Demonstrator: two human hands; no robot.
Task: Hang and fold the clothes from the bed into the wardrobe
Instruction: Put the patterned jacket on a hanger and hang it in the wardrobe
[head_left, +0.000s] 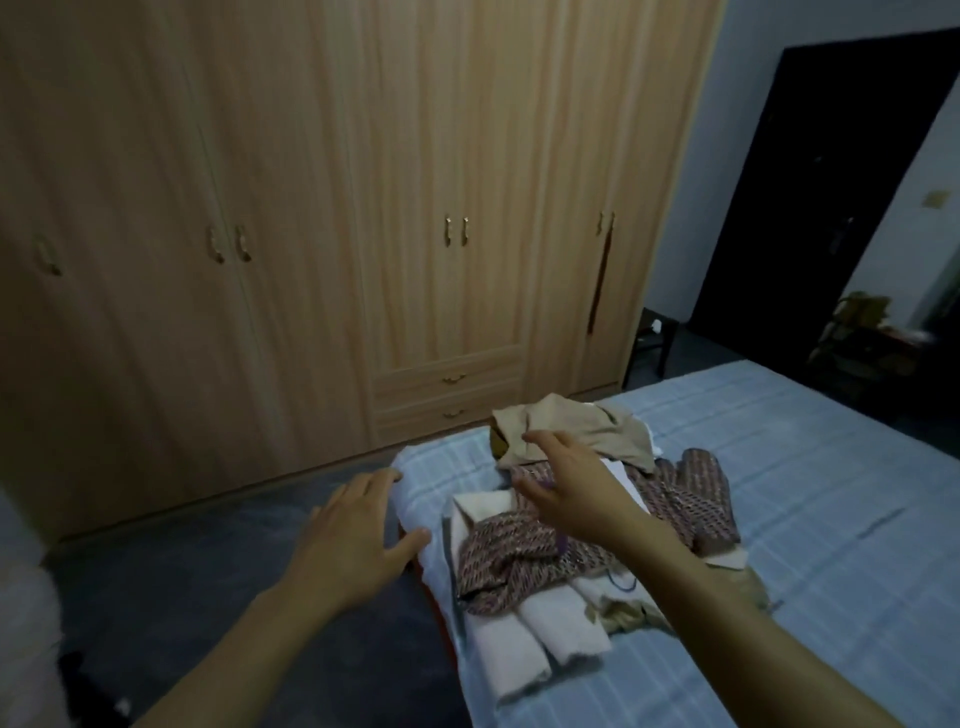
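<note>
A heap of clothes (582, 519) lies at the corner of the bed (805, 519), in front of the closed wardrobe (363, 208). The right hand (566, 488) hovers over the patterned garment (519, 561), fingers (540, 439) spread and reaching toward the beige garment (582, 426). The left hand (353, 535) is spread flat, fingertips at the bed's corner, beside the heap, holding nothing.

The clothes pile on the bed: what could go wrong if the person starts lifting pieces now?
1. The clothes pile sits at the bed corner, so pulling one piece may drag others onto the floor.
2. The patterned garment lies twisted over the white cloth; lifting it could undo the folds.
3. The wardrobe doors are closed, and the right hand and left hand would soon be full.
</note>
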